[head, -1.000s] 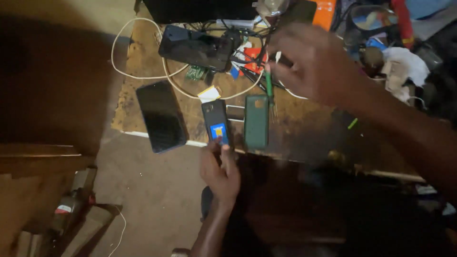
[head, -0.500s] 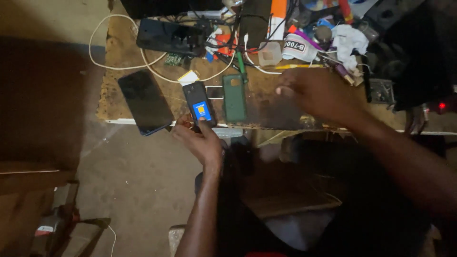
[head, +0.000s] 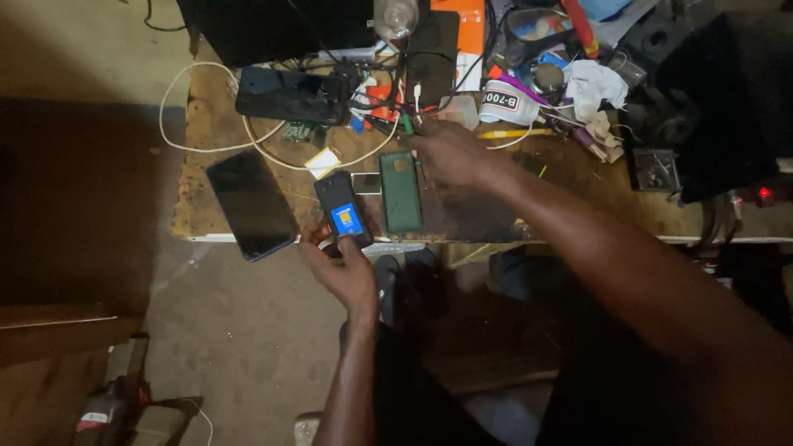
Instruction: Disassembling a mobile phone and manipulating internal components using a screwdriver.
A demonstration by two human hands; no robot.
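A small phone repair workshop: a worn wooden bench (head: 206, 206) crowded with opened handsets (head: 401, 192), a bare circuit board (head: 297, 131), tangled white cables (head: 178, 91) and scattered hand tools (head: 512, 133), above a rough concrete floor (head: 239, 330)

You had bare worn wooden bench (head: 578, 211) right of the green phone cover (head: 401, 192); tangled white cables (head: 273, 153) blocked behind.

open-backed black phone (head: 342, 212) | blue card showing | flat, table's front edge
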